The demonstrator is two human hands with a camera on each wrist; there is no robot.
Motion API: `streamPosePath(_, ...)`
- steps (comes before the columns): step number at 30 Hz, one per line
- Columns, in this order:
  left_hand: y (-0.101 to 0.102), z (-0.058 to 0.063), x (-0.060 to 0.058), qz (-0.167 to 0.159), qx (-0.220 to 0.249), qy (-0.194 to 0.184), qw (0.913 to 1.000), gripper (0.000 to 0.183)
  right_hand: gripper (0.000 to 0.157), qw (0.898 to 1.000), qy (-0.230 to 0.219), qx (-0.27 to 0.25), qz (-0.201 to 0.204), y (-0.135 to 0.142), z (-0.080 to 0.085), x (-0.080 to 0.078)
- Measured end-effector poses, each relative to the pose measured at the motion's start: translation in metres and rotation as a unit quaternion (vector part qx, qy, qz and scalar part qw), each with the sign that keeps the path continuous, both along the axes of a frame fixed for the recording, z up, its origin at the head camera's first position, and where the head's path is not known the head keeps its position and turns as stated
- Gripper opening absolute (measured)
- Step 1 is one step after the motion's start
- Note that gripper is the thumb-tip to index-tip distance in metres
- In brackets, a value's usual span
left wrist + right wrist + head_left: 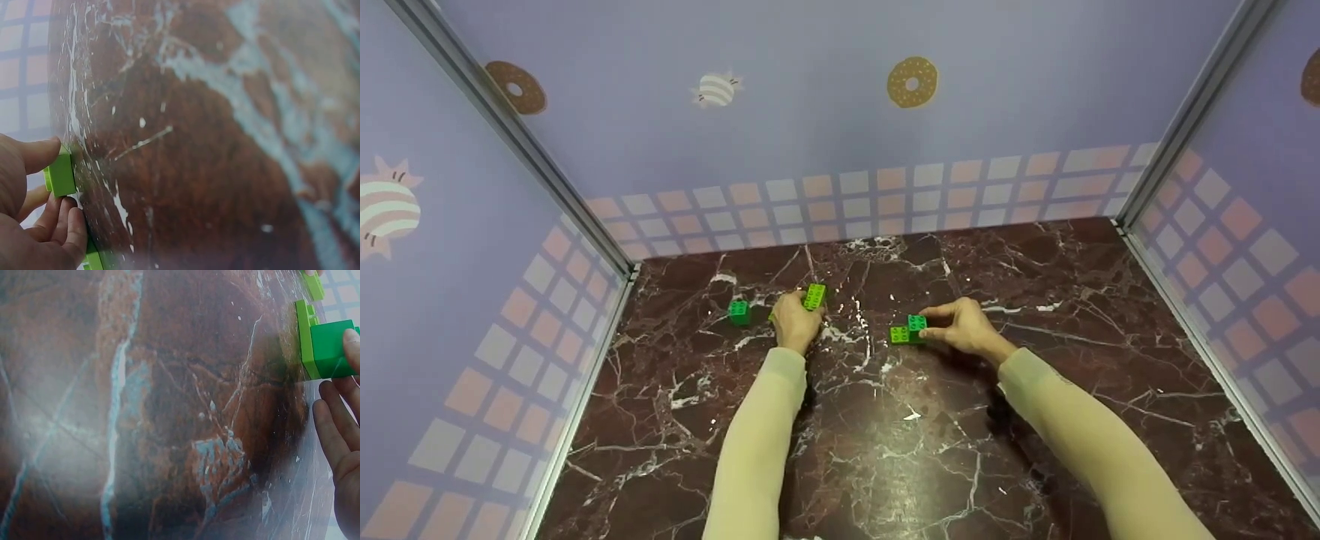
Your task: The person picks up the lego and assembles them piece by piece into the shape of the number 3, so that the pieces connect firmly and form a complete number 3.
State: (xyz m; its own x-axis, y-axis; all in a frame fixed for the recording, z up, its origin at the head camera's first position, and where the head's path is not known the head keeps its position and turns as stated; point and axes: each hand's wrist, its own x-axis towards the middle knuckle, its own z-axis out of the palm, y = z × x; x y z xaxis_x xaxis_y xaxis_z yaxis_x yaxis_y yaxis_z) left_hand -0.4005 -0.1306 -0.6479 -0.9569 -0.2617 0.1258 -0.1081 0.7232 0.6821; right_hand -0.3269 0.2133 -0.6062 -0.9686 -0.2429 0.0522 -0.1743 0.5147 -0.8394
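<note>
My left hand (796,322) pinches a lime green toy brick (814,297) between thumb and fingers; in the left wrist view, this lime brick (61,175) is close above the tabletop. A second lime piece (93,259) shows below those fingers, mostly hidden by the hand in the head view. My right hand (966,328) pinches a darker green brick (916,324) between thumb and fingers. That green brick (333,350) sits against one end of a lime brick (305,340) that lies on the table. The lime brick's studs (899,334) show to its left.
Another darker green brick (739,312) stands on the table to the left of my left hand. The dark red marbled tabletop (885,435) is bounded by patterned lilac panels (810,112) at the back and on both sides, with metal posts (1177,112) at the corners.
</note>
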Motion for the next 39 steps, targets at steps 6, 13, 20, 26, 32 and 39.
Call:
streamPosePath(6, -0.003, -0.001, -0.001, -0.002, -0.002, 0.012, 0.9999, 0.044, 0.039, 1.0, 0.001, -0.005, 0.002, 0.0, 0.0, 0.0)
streamPosePath(13, 0.0, 0.018, 0.011, 0.001, 0.012, 0.003, 0.9999, 0.045, 0.041, 1.0, 0.001, -0.002, 0.005, 0.0, 0.002, 0.002)
streamPosePath(20, -0.004, -0.001, -0.001, 0.013, 0.017, 0.0, 0.9998, 0.049, 0.041, 1.0, 0.002, 0.005, 0.008, 0.0, 0.002, 0.001)
streamPosePath(26, 0.004, 0.029, 0.018, 0.011, 0.028, 0.001, 0.9996, 0.044, 0.04, 1.0, 0.007, 0.008, 0.006, 0.001, 0.001, 0.002)
streamPosePath(32, 0.011, 0.053, 0.034, 0.004, 0.031, -0.012, 0.9994, 0.043, 0.04, 1.0, 0.002, 0.003, 0.008, 0.0, 0.0, 0.002)
streamPosePath(39, 0.014, 0.058, 0.038, -0.01, 0.031, -0.004, 0.9995, 0.044, 0.041, 1.0, -0.001, 0.003, 0.01, 0.0, 0.002, 0.002)
